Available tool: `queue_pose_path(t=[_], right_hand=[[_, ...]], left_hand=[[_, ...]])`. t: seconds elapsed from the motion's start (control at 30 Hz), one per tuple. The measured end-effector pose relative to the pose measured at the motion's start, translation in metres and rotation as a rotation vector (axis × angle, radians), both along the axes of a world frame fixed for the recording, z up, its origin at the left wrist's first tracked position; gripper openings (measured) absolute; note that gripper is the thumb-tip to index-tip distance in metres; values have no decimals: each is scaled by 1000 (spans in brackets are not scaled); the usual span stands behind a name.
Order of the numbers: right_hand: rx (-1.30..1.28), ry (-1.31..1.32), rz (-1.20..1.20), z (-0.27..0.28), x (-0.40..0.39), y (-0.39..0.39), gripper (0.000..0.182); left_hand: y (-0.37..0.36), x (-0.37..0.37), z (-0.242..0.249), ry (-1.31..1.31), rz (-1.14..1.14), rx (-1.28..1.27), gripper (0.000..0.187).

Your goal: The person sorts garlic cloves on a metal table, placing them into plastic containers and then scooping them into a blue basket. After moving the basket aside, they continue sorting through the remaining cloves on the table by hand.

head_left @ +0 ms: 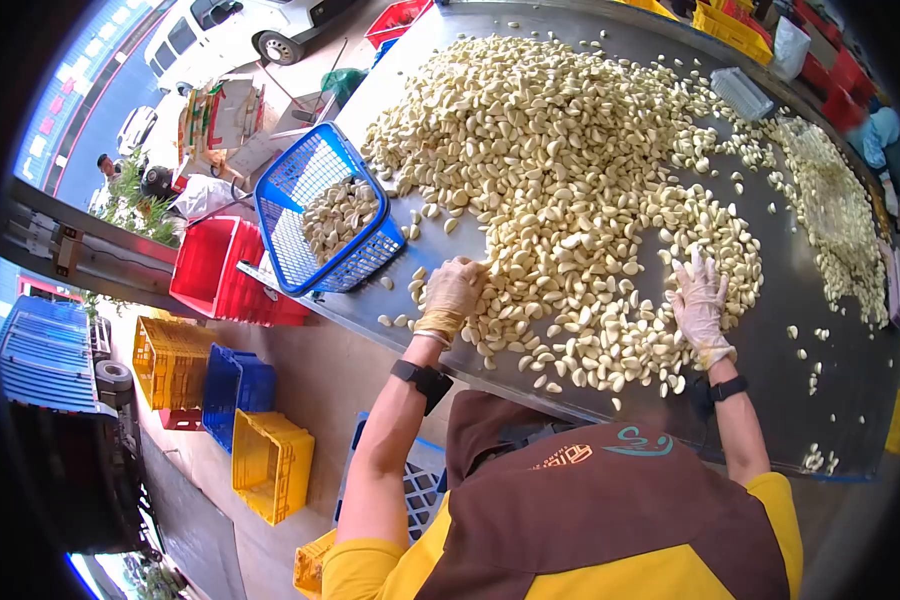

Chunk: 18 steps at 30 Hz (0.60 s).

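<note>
From the head camera, a wide metal table (820, 330) carries a big heap of peeled garlic cloves (560, 170) that spreads from its far end down toward the person. The left hand (453, 288), gloved, rests at the near left edge of the heap with its fingers curled inward over the cloves; it seems to be cupping a few, though the glove and the angle make it hard to tell whether anything is truly gripped. The right hand (700, 298), also gloved, lies flat and spread wide on the cloves at the near right side of the heap, palm down, holding nothing. Both wrists wear dark bands.

Just left of the left hand, a blue basket (305, 175) sits tilted at the table's edge (a layer of cloves lies inside it). Beyond the edge stands a red crate (210, 270), and lower on the floor are a yellow crate (270, 460) and more blue and yellow ones. Loose cloves lie scattered on the bare metal to the right.
</note>
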State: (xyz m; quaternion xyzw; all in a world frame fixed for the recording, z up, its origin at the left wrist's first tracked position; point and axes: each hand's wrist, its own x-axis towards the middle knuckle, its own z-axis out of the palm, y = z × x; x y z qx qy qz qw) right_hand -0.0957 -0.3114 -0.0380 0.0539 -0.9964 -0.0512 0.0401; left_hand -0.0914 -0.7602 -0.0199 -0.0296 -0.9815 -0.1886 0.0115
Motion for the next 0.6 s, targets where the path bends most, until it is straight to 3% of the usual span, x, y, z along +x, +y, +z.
queue_pose_path(t=[0.03,0.1,0.17,0.23,0.3,0.37,0.53,0.57,0.6], right_hand=[[-7,-2,12,13,2,-18,62],[-96,231,242,47,7,-64,56],[-443,237,688,34,-5,-109,41],[-662,175,929,62,-6,-175,21],[-508,114,968,39,-17,-219,9],[-500,111,997,25,-25,-247,10],[-516,0,917,28,-26,-257,13],[-526,-42,894,31,-25,-257,14],[-582,-93,851,29,-23,-254,13]], left_hand=[[-1,5,3,-2,12,-7,19],[-6,9,11,-43,14,80,16],[-18,10,28,-97,9,175,19],[-33,8,29,-345,259,809,26],[-52,16,52,-431,207,1283,30],[-70,23,62,-471,90,1563,31],[-95,47,59,-537,111,1938,33],[-98,46,47,-625,170,1955,30],[-100,48,38,-666,214,1783,28]])
